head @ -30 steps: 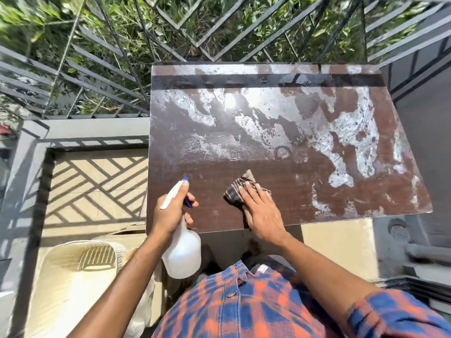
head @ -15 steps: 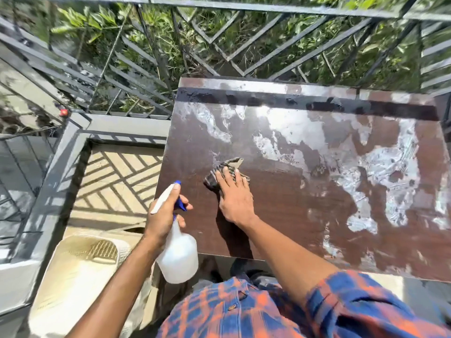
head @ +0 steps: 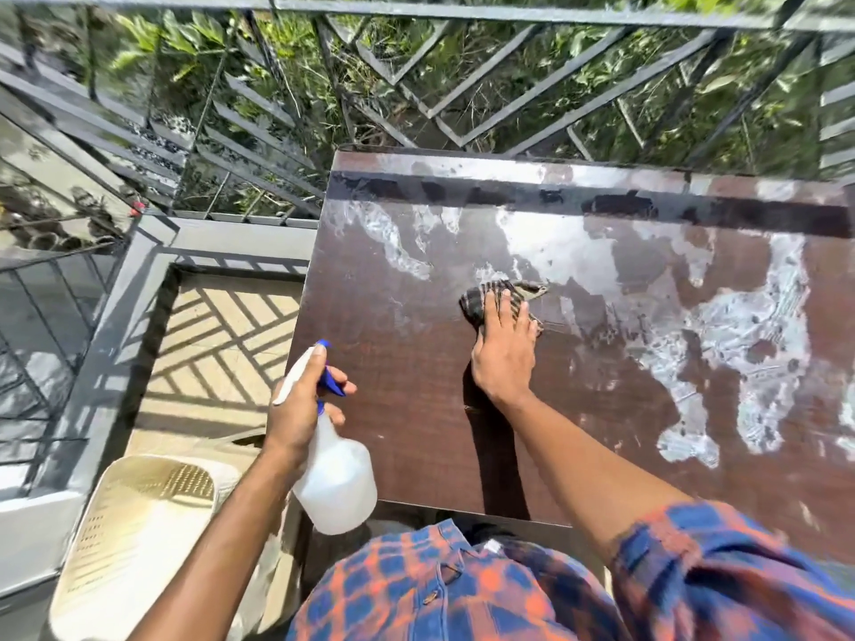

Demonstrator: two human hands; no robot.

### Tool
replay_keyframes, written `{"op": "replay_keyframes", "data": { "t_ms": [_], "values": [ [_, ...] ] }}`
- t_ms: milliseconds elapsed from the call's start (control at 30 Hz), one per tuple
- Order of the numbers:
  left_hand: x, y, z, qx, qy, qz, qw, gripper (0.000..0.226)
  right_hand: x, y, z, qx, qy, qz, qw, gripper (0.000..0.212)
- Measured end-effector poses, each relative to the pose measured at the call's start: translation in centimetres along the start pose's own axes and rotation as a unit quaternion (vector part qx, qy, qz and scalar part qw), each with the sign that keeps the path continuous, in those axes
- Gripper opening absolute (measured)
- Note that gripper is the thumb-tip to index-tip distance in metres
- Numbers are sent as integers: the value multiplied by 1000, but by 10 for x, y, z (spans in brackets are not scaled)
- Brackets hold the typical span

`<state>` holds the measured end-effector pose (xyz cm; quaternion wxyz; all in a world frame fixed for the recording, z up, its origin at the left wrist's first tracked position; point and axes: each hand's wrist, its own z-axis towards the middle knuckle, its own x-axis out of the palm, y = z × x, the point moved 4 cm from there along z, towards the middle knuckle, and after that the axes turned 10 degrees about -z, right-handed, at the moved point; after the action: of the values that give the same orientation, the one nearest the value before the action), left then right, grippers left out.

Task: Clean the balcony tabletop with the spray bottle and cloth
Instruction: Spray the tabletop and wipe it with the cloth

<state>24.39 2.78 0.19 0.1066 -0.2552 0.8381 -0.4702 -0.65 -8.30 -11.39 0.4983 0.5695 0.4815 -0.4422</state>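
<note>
Mid-wipe, I judge: right fingers (head: 506, 309) pressing flat on the cloth (head: 476, 300), left fingers (head: 344, 385) clamped round the spray bottle (head: 340, 483); the table (head: 393, 432) needs its white residue (head: 740, 326) wiped next.

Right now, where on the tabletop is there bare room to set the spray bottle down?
Free: the dark near-left corner of the tabletop, bordered by its left edge, near edge and the right forearm. Crowded: mid-table, where the right hand presses the cloth; white residue covers the far and right parts.

Cloth (head: 490, 298) on tabletop (head: 416, 363), railing (head: 462, 85) behind
</note>
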Motion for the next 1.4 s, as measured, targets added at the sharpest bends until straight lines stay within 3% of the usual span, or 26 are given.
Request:
{"op": "replay_keyframes", "data": {
  "t_ms": [167,267,333,467,567,667,800,900,967,1033,1133,1233,1300,1400],
  "values": [
    [-15,-5,11,0,-6,-6,1000,38,19,120,-33,-237,66,24,969,71],
    [-30,-6,20,-15,-6,-2,1000,40,22,118,-57,-305,51,5,951,71],
    [-40,-6,25,-33,-11,5,999,47,21,80,-58,-276,6,6,961,62],
    [-64,-14,35,-41,-25,-15,999,47,14,10,-32,-68,-42,12,997,56],
    [-82,-18,44,-41,-28,-46,998,45,14,43,-7,3,-32,-29,999,56],
    [-92,-18,46,-46,-26,-67,996,56,21,123,6,-98,-12,-35,995,56],
    [-102,-20,50,-57,-30,-84,994,42,39,225,-3,-281,42,-15,959,63],
    [-112,-21,53,-52,-36,-91,994,33,45,240,-17,-344,56,-6,937,64],
    [-119,-18,55,-63,-31,-89,994,39,43,218,-26,-400,39,-10,916,58],
    [-124,-15,58,-82,-24,-78,993,51,40,180,-29,-388,19,-6,921,53],
    [-124,-17,60,-97,-15,-63,993,56,31,123,-24,-223,-9,32,974,56],
    [-121,-21,60,-90,-16,-73,993,49,29,124,-2,-140,-11,32,990,62],
    [-120,-22,61,-89,-5,-67,994,47,29,149,9,-142,4,40,989,69],
    [-122,-21,62,-83,7,-35,996,46,35,205,6,-231,38,45,971,64]
  ]
}}
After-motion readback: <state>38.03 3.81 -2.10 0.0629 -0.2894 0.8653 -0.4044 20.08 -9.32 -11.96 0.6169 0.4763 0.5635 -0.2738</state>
